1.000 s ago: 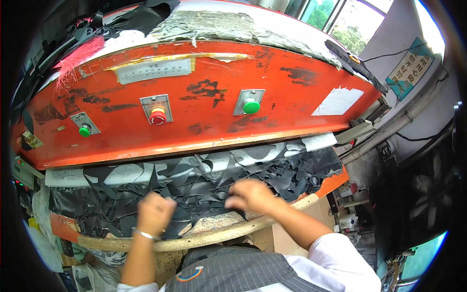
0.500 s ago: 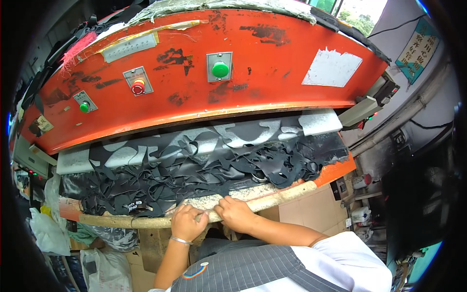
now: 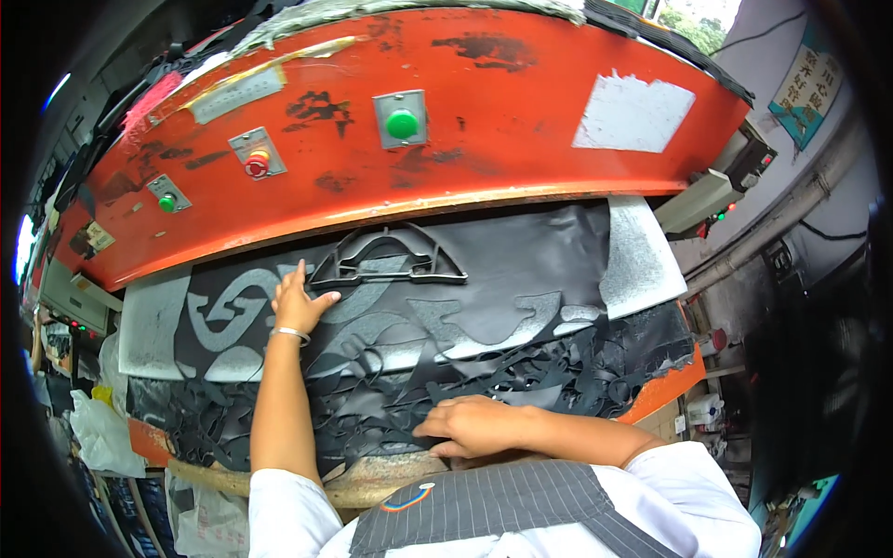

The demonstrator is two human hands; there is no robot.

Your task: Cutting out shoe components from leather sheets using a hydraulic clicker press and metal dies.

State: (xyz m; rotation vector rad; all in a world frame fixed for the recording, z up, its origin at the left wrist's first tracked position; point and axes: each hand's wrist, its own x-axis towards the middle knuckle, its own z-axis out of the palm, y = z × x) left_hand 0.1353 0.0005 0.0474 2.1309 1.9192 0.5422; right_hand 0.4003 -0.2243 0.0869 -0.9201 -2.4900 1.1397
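Note:
My left hand (image 3: 299,302) reaches forward over the black sheet (image 3: 535,251), thumb and fingers spread. It is beside the left end of a black, arch-shaped metal cutting die (image 3: 400,277); whether they touch I cannot tell. The die rests on the sheet, which has curved shapes cut out of it and lies on a whitish board (image 3: 640,256). My right hand (image 3: 470,426) is low over the front of a heap of black offcuts (image 3: 391,402), its fingers stretched to the left and nothing visible in them.
A red press beam (image 3: 521,121) spans the space just behind the die, with green buttons (image 3: 403,124) and a red knob (image 3: 258,165). A padded front edge (image 3: 219,479) runs near my body. White plastic bags (image 3: 107,432) hang at the left.
My left hand has left the padded front edge and moved far forward. My right hand has lifted onto the offcuts. More of the sheet and the die now show beneath the beam.

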